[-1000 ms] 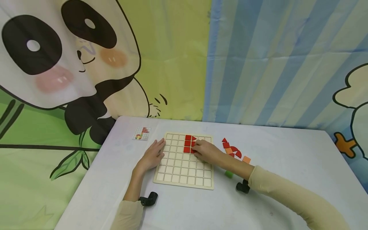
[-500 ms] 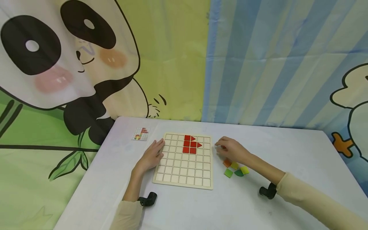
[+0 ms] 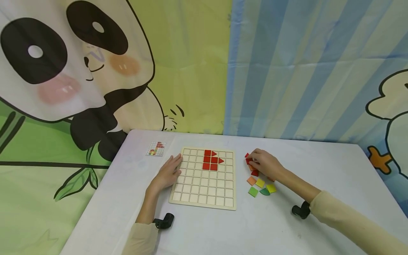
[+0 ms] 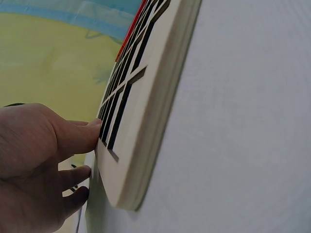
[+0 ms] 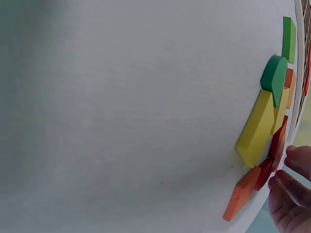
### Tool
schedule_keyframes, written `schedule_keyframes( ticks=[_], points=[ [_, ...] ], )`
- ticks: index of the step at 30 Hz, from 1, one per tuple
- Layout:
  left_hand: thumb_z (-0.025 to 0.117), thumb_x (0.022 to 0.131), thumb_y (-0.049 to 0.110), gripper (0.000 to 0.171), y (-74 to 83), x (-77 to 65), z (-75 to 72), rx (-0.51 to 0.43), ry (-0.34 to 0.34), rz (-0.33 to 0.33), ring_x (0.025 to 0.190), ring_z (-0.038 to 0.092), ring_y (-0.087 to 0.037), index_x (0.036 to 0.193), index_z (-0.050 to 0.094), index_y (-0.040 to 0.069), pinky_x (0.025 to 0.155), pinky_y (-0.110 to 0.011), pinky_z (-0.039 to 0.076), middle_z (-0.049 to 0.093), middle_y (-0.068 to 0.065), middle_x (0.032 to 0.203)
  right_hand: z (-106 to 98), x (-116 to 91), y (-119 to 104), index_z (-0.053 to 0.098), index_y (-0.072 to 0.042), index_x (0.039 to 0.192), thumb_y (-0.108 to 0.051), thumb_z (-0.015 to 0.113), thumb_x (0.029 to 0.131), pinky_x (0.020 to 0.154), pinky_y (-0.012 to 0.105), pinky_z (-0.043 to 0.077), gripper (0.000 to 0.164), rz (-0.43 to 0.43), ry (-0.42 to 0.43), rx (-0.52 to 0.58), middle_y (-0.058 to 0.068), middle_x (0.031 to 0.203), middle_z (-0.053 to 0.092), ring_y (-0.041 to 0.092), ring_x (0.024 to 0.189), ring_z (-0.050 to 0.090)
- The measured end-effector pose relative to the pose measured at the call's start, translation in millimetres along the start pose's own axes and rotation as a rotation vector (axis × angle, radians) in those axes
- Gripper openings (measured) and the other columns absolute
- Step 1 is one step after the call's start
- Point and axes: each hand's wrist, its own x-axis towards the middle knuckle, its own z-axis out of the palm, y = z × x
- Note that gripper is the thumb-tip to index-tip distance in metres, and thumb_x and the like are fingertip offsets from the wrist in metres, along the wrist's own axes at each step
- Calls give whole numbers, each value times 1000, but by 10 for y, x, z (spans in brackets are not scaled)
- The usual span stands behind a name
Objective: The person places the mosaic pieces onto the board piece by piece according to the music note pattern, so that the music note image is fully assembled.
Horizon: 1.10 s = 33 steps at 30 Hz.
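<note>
My left hand (image 3: 168, 171) rests against the left edge of a pale wooden grid board (image 3: 194, 199), its fingertips on the rim. In the left wrist view the thumb (image 4: 80, 136) touches that rim. Red square tiles (image 3: 207, 159) and red triangles (image 3: 221, 160) sit in the board's upper cells. To the right of the board, my right hand (image 3: 266, 163) is bent down over a loose group of tiles, with a red tile (image 3: 254, 173) just below its fingertips. In the right wrist view its thumb and fingers (image 5: 286, 194) stand apart close by red pieces (image 5: 278, 145).
Orange (image 3: 251, 180), yellow (image 3: 271, 188), light green (image 3: 253, 191) and dark green (image 3: 264, 191) tiles lie nearer the person. A small pattern card (image 3: 156, 148) is left of the board. Patterned cloth (image 3: 287, 71) hangs behind the white table (image 3: 318, 170).
The right hand has left the board, where a red triangle now shows right of the red squares, and has moved right to the loose tiles. The left hand has stayed in place.
</note>
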Motion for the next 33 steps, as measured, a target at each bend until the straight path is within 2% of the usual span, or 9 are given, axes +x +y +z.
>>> schedule_keyframes(
  ticks=[5, 10, 15, 19, 22, 24, 26, 29, 33],
  points=[
    [52, 98, 10, 57, -11, 2, -2, 10, -3, 11, 153, 6, -34, 151, 32, 6, 122, -58, 9, 22, -6, 163, 4, 65, -6, 71, -4, 98, -12, 70, 88, 82, 41, 58, 12, 9, -45, -45, 10, 101, 66, 21, 86, 61],
    [52, 98, 10, 57, -14, 0, 1, 11, -4, 12, 153, 6, -34, 151, 32, 6, 122, -58, 9, 22, -6, 163, -22, 98, -31, 69, -1, 101, -10, 70, 88, 81, 40, 57, 17, 18, -95, -52, 12, 99, 65, 21, 83, 58],
    [52, 98, 11, 57, -7, -7, -2, 5, -3, 0, 153, 6, -33, 151, 32, 7, 122, -58, 9, 22, -5, 163, -31, 124, -37, 66, 0, 102, -12, 71, 87, 78, 37, 57, 20, 65, -113, -44, 10, 95, 61, 20, 80, 54],
    [52, 98, 10, 57, -11, -4, -14, 5, 1, 2, 153, 6, -33, 151, 32, 7, 122, -57, 9, 22, -6, 163, -10, 129, -38, 63, -3, 97, -11, 70, 88, 70, 32, 53, 14, 74, -102, 36, 7, 88, 60, 17, 75, 52],
    [52, 98, 10, 57, -18, 1, -18, 8, 1, 11, 153, 6, -34, 151, 32, 6, 122, -57, 9, 22, -6, 163, 29, 131, -52, 64, -5, 97, -10, 69, 88, 68, 28, 50, 11, 13, -65, 119, 3, 87, 63, 14, 73, 52],
    [52, 98, 9, 57, -21, 6, -16, 11, 0, 17, 153, 6, -34, 151, 32, 6, 122, -58, 9, 22, -7, 163, 56, 136, -95, 68, -4, 102, -10, 69, 89, 69, 26, 52, 14, -51, -32, 169, 3, 91, 67, 12, 75, 54],
    [52, 97, 9, 57, -22, 8, -13, 16, 2, 24, 152, 6, -35, 151, 32, 5, 122, -59, 9, 22, -8, 163, 90, 146, -159, 70, -3, 108, -9, 67, 90, 71, 23, 53, 20, -121, -11, 216, 3, 95, 70, 11, 78, 58],
    [52, 98, 9, 57, -10, 3, -13, 15, 4, 22, 152, 7, -35, 151, 32, 5, 122, -59, 10, 22, -8, 162, 143, 167, -333, 70, 0, 113, -8, 67, 90, 73, 22, 55, 25, -162, -15, 288, 7, 100, 73, 14, 83, 64],
    [51, 98, 9, 56, 15, -20, -27, 8, 0, 17, 152, 7, -35, 151, 33, 5, 122, -58, 9, 22, -8, 163, 230, 227, -555, 67, -1, 109, -9, 68, 89, 76, 24, 57, 21, -135, -50, 352, 7, 99, 72, 17, 87, 67]
  ],
)
